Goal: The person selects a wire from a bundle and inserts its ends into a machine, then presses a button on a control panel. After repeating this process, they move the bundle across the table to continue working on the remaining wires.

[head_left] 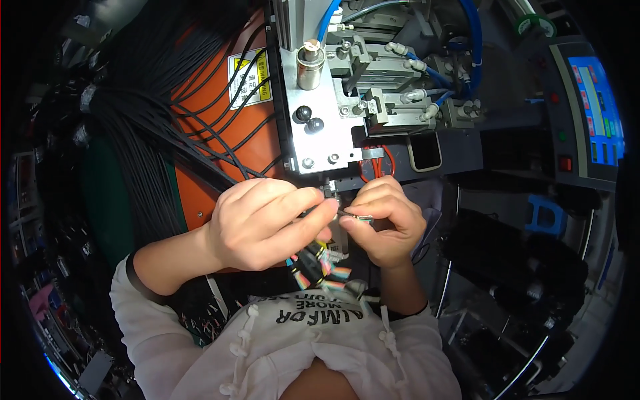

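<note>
Both hands meet just below the front of a metal machine head [327,143]. My right hand [388,225] pinches a black cable end [360,219], its thin coloured wires showing between thumb and forefinger. My left hand [267,223] is closed, thumb and fingers pressed together close beside the right fingertips. Below its fingers hangs a bunch of black cables [317,263] with stripped ends of pink, yellow and green wires. The left fingers seem to hold this bunch, though the grip itself is partly hidden. A small dark fixture [329,189] sits right above the fingertips.
A thick bundle of black cables [127,127] hangs at left across an orange panel [207,160] with a warning label [251,78]. Pneumatic cylinders [400,113] with blue hoses [475,40] stand behind. A touch screen panel [597,110] is at far right, a blue stool [543,215] below it.
</note>
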Motion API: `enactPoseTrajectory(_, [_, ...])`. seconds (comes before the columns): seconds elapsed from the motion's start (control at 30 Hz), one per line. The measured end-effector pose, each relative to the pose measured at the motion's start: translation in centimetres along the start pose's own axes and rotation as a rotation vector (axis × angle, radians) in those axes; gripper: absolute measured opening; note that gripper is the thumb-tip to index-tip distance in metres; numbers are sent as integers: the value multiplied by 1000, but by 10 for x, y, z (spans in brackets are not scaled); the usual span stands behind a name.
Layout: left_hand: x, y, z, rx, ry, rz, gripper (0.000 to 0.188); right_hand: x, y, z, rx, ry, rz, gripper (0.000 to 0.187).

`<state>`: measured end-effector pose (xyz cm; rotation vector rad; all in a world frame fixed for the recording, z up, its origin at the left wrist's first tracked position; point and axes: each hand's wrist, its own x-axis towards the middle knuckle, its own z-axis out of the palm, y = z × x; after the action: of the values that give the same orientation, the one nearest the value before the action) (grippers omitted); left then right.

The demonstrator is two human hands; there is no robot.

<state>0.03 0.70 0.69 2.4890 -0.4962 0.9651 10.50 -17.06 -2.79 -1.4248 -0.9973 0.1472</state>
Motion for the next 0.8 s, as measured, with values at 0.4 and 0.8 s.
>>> enactPoseTrajectory(0.4, [-4,1,8,13,-42,-155,21,10,5,23,42,179,-42,17])
enactPoseTrajectory(0.8, [-2,6,9,89,-107,-133,13,7,-1,25,117,190,143,19])
